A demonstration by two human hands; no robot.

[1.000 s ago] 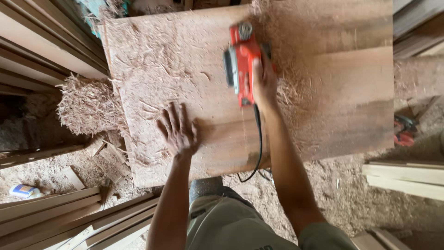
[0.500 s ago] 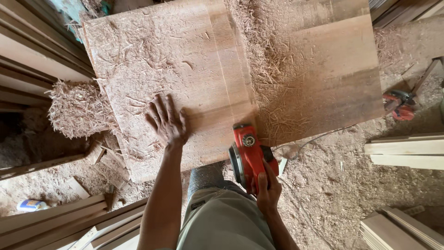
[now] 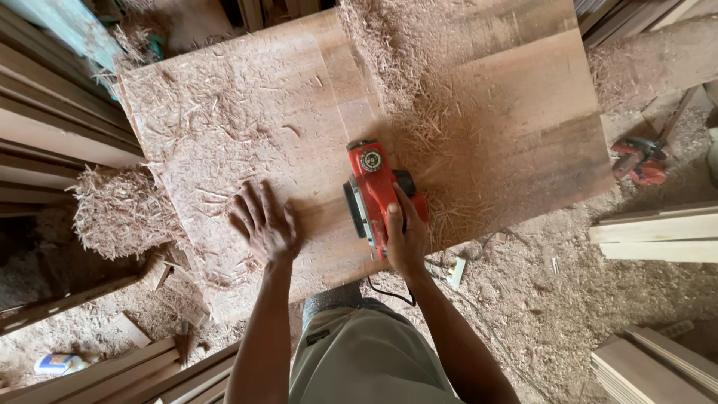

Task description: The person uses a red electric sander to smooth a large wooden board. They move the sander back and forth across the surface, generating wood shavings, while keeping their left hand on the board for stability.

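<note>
Head view: the red electric planer [image 3: 375, 191] is gripped by the right hand [image 3: 404, 238] near the wooden panel's [image 3: 516, 127] near edge; the left hand [image 3: 265, 222] is pressed flat, fingers spread, beside it.

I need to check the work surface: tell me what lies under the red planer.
The red planer, gripped by the right hand, sits on a shaving-strewn wooden panel. The wood directly beneath its base is hidden.
</note>
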